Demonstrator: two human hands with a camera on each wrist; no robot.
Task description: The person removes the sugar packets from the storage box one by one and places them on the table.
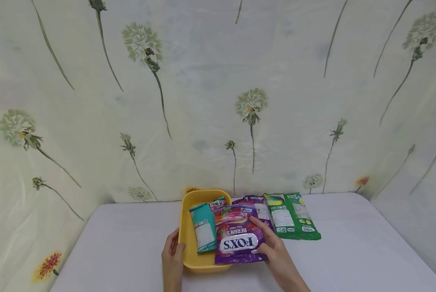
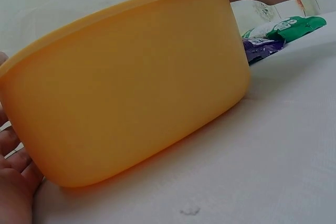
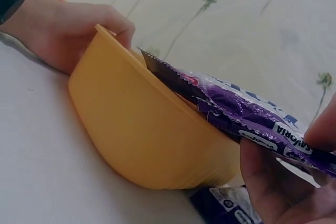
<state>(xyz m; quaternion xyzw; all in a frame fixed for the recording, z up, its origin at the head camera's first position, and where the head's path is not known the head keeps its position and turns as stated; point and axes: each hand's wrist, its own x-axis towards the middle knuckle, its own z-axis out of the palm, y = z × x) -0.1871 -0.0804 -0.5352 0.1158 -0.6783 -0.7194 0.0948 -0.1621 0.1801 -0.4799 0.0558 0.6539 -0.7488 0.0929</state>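
Observation:
A yellow plastic tub (image 1: 190,253) stands on the table, and my left hand (image 1: 173,254) grips its left rim with the thumb over the edge. In my right hand (image 1: 278,257) is a purple Fox's Berries candy bag (image 1: 236,231), pinched at its right side between thumb and fingers. That bag lies across the tub's right rim, partly over the opening. Inside the tub rests a teal candy bag (image 1: 204,233). The right wrist view shows the pinched edge of the purple bag (image 3: 236,111) beside the tub's wall (image 3: 142,124).
Right of the tub, a green candy bag (image 1: 294,219) lies flat on the white-covered table (image 1: 349,251). Another purple bag (image 1: 262,211) lies against it, partly hidden by the held one. Behind the table hangs a dandelion-patterned cloth (image 1: 203,101).

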